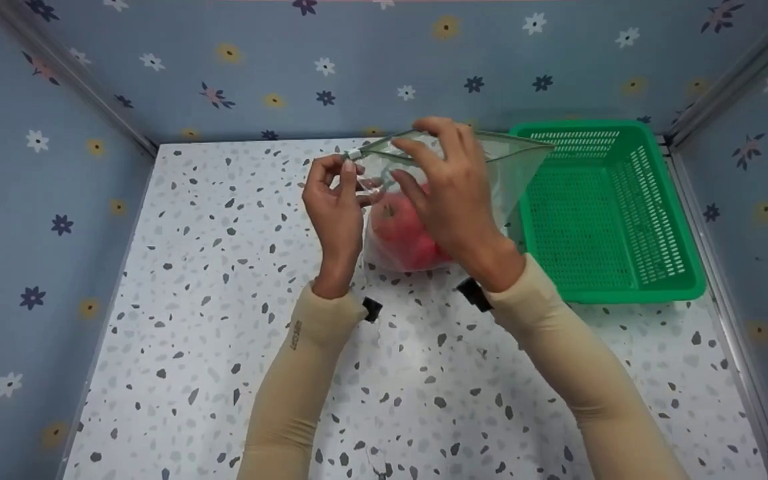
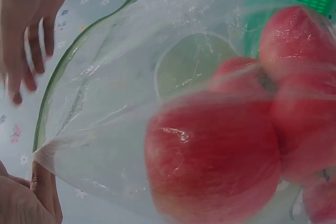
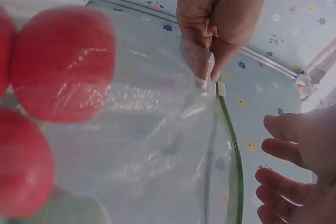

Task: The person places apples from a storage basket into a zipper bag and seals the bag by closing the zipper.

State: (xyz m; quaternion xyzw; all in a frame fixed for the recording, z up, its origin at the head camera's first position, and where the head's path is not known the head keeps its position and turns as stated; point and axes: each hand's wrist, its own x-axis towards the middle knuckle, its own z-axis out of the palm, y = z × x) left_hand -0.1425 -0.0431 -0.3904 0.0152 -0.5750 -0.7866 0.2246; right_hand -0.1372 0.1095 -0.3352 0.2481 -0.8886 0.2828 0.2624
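Observation:
A clear zip bag (image 1: 517, 175) with a green zip edge stands upright on the table, its mouth partly spread. Several red apples (image 1: 394, 223) fill its bottom and show through the film. My left hand (image 1: 335, 210) pinches the bag's top left corner, close to the white zip slider (image 3: 221, 88). Over the bag's mouth hovers my right hand (image 1: 456, 190), its fingers loosely bent and holding nothing. In the right wrist view the right hand (image 3: 310, 169) appears apart from the zip edge. A pale green round print (image 2: 194, 64) marks the bag.
A green plastic basket (image 1: 601, 290) stands to the right, just behind the bag's right corner. Flower-patterned panels (image 1: 357, 73) enclose the speckled white table (image 1: 224, 267) at the back and both sides.

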